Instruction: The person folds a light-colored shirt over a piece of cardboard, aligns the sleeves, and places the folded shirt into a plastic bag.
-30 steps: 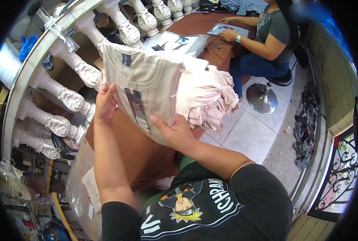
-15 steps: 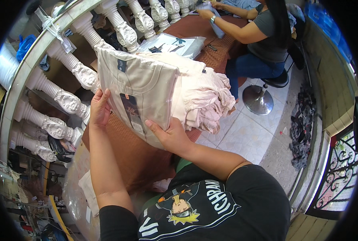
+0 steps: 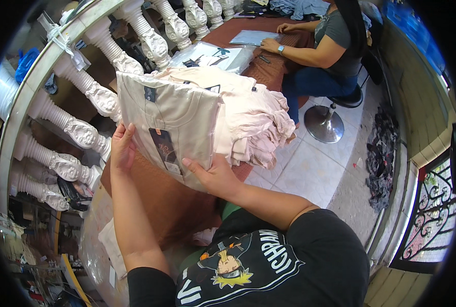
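Note:
Between my hands I hold up a folded beige T-shirt point(image 3: 189, 120) in a clear plastic bag, tilted above the brown-covered table point(image 3: 135, 189). A dark hang tag point(image 3: 161, 144) shows on its front, and a small dark label sits at the neck. My left hand point(image 3: 123, 148) grips the bag's left edge, thumb on top. On the lower right corner my right hand point(image 3: 213, 173) is closed, its thumb pressed on the plastic and its other fingers hidden underneath. Just behind the bag lies a loose heap of pale pink shirts point(image 3: 261, 120).
Beyond the heap is a clear bag with tags point(image 3: 223, 56). A person point(image 3: 335, 51) sits on a round-based stool point(image 3: 324, 125) at the far right, hands by a light blue folded garment point(image 3: 253, 37). White balusters point(image 3: 153, 43) line the left. Dark fabric scraps point(image 3: 381, 158) lie right.
The bagged T-shirt stays in both my hands, shifted only slightly. The other person has lowered the light blue garment from the air onto the table, where it lies flat.

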Action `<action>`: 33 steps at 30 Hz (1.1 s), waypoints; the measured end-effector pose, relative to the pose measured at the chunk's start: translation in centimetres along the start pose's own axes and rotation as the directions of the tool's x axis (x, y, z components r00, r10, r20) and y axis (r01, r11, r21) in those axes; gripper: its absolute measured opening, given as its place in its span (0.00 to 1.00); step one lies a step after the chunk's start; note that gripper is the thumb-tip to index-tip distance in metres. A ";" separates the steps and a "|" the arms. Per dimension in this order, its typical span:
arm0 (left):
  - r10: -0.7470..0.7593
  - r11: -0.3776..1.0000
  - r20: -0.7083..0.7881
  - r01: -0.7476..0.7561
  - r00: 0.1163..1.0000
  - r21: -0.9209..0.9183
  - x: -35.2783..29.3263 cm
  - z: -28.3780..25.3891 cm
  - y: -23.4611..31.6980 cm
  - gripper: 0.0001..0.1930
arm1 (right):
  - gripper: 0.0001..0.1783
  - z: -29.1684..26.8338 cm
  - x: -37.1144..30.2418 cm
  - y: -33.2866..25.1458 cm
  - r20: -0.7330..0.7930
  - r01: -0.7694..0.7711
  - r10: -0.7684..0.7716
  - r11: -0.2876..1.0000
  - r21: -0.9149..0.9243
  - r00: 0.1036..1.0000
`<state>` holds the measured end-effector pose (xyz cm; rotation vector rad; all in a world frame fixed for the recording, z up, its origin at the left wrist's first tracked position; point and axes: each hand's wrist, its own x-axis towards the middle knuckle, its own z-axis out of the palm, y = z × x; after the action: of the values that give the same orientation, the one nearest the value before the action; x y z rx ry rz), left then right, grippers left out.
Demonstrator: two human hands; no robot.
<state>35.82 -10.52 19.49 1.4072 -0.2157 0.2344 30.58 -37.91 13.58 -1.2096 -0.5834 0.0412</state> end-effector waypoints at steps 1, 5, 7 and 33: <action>-0.001 1.000 -0.019 0.001 1.000 0.006 -0.2 0.0 -0.2 0.17 | 0.14 0.0 -0.1 0.2 0.003 -0.002 0.002 1.000 -0.005 1.000; 0.004 1.000 -0.011 -0.004 1.000 -0.013 -0.7 -0.1 -0.5 0.17 | 0.14 -0.1 -0.1 0.5 0.012 -0.028 0.028 0.999 -0.031 1.000; 0.004 1.000 -0.019 -0.004 1.000 -0.012 -0.8 -0.4 -0.5 0.17 | 0.14 -0.1 -0.1 0.5 0.014 -0.017 0.017 0.999 -0.034 1.000; 0.053 0.994 -0.161 -0.037 0.986 0.102 -8.3 -2.4 3.1 0.18 | 0.19 0.6 2.0 0.3 0.227 -0.166 0.146 0.983 0.072 0.963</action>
<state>27.04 -8.02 19.69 1.4734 -0.1017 0.4010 32.09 -36.63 14.22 -1.1684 -0.6714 0.3366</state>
